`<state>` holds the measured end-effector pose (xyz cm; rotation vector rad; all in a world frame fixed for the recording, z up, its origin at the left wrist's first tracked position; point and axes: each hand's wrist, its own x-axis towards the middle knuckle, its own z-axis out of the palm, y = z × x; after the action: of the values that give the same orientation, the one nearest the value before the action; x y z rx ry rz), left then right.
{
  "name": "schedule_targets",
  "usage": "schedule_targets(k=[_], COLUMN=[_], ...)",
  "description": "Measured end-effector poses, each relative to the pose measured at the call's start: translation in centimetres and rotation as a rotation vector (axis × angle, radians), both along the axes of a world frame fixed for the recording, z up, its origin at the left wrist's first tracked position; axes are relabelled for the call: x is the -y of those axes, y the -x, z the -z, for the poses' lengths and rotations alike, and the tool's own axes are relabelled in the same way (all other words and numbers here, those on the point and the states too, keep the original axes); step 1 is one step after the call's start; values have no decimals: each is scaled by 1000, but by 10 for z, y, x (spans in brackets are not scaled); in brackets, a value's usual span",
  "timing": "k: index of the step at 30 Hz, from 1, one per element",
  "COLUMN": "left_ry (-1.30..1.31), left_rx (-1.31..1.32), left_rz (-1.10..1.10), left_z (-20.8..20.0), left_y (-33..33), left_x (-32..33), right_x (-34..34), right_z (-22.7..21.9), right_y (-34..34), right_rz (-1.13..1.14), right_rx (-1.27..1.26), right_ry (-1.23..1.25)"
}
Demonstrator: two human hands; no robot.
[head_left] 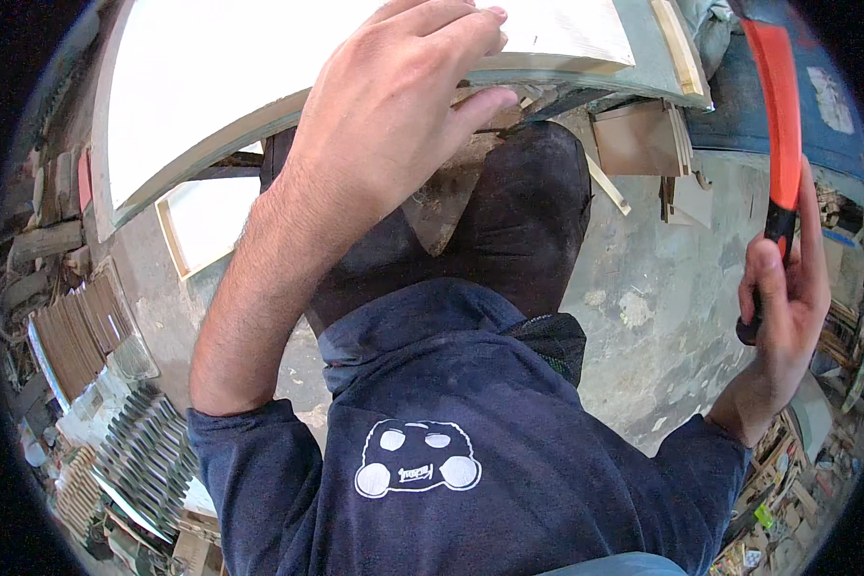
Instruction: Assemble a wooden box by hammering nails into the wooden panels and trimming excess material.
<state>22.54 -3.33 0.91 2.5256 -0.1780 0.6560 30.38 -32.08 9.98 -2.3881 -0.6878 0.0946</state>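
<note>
My right hand (787, 288), raised at the right, is wrapped round the black grip of a hammer (776, 115). Its shaft is orange-red and points up, and the head is mostly cut off by the dark rim of the picture. My left hand (408, 91) reaches over the near edge of a white panel (202, 86) with a pale wooden edge. Its thumb stands apart from the fingers, and I see nothing held in it; some fingertips are out of sight at the top. A thin dark nail-like thing (536, 40) stands on the panel just right of those fingers.
The panel lies on a grey-green tabletop (658, 72) above my knees. Brown boards (638, 139) lean beneath its right side. A wood-edged white panel (206, 221) is below left. Stacked sheets (82, 331) and wood pieces line the left; scraps clutter the right. A blue surface (739, 106) stands far right.
</note>
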Motion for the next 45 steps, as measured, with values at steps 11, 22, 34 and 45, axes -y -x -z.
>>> schedule_targets(k=[11,22,34,45], left_ry=[-58,-58,-24,0], left_rx=[69,99,-54,17], left_rz=[-165,-151,31,-29], left_z=[15,5,-5,6], left_y=[1,-2,-16,-21], left_x=[7,6,-15,-9], right_x=[-10,-44,-72,-62], right_z=[-4,11,11,-28], right_y=[-64,-103,-78,15], right_rz=[-172,-171,-129,-25], right_rx=[-565,-632,-1019,-1022], right_ry=[154,-11,-455,-251])
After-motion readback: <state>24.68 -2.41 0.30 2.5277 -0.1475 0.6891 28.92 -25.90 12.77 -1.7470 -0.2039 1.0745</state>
